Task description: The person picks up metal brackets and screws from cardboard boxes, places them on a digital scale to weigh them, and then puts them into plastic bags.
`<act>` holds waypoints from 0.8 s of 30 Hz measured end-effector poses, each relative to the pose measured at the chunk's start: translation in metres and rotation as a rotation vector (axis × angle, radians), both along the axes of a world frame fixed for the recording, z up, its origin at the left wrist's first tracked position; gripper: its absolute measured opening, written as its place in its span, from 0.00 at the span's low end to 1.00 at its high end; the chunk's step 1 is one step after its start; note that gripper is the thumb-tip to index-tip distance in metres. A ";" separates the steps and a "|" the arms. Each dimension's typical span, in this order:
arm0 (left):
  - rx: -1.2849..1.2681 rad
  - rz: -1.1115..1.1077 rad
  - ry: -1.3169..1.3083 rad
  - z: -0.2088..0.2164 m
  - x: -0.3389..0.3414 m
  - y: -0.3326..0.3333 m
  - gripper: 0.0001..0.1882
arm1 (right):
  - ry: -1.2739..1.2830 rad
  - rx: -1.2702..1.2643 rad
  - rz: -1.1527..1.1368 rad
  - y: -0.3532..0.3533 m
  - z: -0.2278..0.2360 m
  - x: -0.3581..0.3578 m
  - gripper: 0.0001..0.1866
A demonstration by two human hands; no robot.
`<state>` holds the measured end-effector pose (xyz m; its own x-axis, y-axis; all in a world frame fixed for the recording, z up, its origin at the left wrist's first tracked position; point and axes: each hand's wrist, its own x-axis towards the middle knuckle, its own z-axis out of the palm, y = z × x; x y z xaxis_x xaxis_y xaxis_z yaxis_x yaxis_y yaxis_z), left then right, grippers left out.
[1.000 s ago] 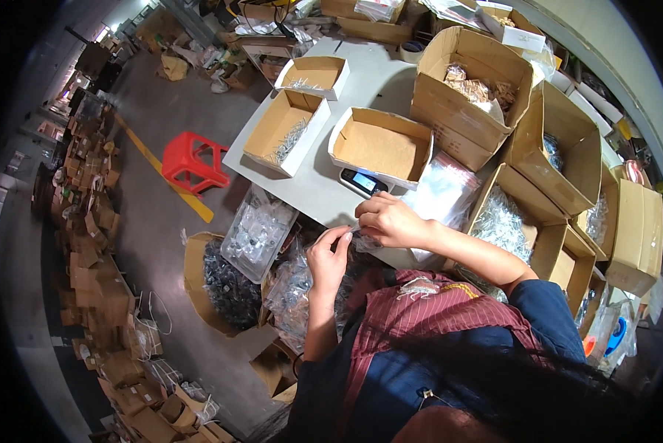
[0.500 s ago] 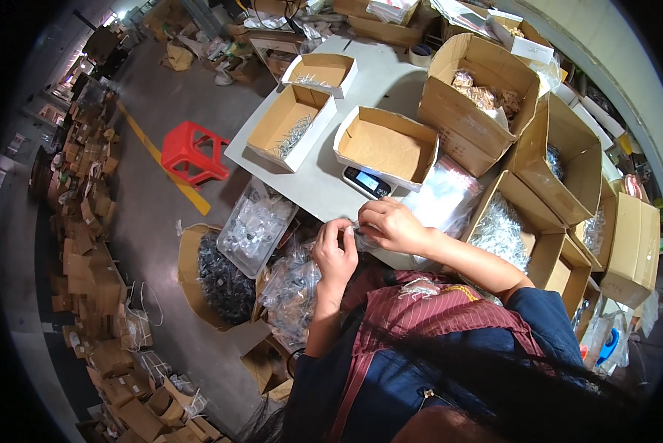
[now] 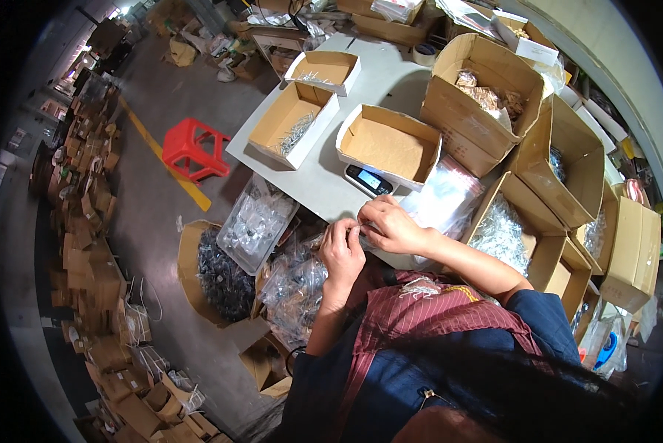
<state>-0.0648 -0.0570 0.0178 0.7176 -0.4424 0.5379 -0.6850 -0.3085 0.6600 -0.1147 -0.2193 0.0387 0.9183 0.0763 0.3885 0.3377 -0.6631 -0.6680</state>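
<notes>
My left hand (image 3: 342,251) and my right hand (image 3: 392,226) meet in front of my body, close to the table's near edge. Both have their fingers pinched together, almost touching. Whatever lies between the fingertips is too small and too covered to make out. Just beyond them on the table is a small dark device (image 3: 369,180) with a lit screen. A shallow carton tray (image 3: 390,144) stands behind it. Clear plastic bags (image 3: 446,188) lie flat to the right of my right hand.
Two carton trays (image 3: 293,125) with thin metal pieces sit on the white table (image 3: 272,166). Tall cardboard boxes (image 3: 486,92) crowd the right side. Below left are a clear bin (image 3: 256,221), a carton of dark packets (image 3: 232,284) and a red stool (image 3: 195,151).
My left hand has shifted slightly right, closing in on my right hand. The view has moved a little; both hands keep their pinch.
</notes>
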 end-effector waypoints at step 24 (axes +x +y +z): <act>-0.149 0.429 0.285 -0.032 0.039 0.163 0.05 | 0.008 -0.033 -0.008 -0.050 0.003 0.003 0.06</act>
